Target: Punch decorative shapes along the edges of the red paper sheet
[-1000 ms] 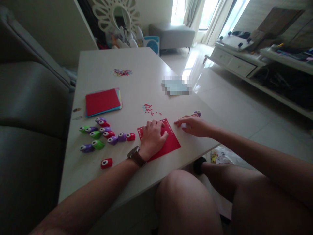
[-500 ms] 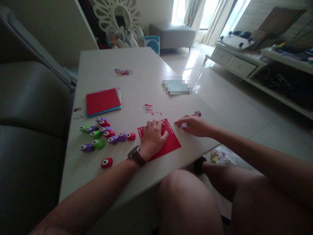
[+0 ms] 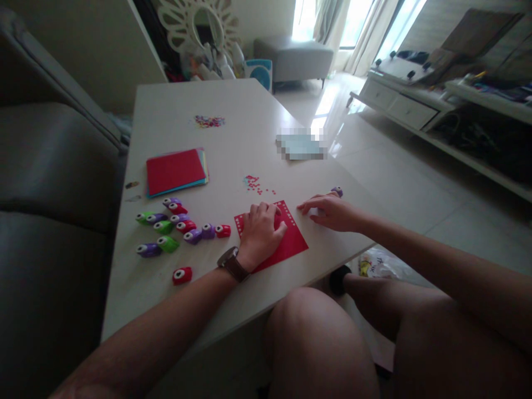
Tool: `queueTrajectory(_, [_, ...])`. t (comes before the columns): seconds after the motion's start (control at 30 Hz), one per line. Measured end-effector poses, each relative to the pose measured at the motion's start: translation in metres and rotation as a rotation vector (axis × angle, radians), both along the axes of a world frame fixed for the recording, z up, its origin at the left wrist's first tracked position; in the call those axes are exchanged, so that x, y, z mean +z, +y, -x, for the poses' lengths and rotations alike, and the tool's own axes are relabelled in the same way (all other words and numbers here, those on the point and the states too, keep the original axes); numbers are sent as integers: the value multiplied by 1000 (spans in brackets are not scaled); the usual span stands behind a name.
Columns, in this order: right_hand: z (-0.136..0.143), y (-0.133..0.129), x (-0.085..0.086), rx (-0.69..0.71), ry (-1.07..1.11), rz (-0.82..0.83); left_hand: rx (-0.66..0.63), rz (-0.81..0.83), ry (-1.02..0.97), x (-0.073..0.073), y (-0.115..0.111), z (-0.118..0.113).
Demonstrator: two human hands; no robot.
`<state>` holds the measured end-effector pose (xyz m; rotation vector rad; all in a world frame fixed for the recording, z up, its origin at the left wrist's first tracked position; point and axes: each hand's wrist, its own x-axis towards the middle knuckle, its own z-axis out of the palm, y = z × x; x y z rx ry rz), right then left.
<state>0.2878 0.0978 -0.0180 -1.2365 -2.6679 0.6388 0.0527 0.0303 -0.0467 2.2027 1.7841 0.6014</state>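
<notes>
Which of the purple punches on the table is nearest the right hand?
The purple punch just beyond the right hand. It lies to the right of the red sheet; the other visible purple punches are all left of it.

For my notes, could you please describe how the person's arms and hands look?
Both forearms are sleeveless. The left hand is ungloved, with a brown-strapped watch at its wrist; the right hand is also ungloved, its wrist bare.
</notes>
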Motion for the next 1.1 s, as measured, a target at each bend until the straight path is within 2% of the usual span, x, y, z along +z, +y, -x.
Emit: queueTrajectory(1.1, [1, -1, 1, -5, 23, 9, 1, 23, -9, 1, 0, 0])
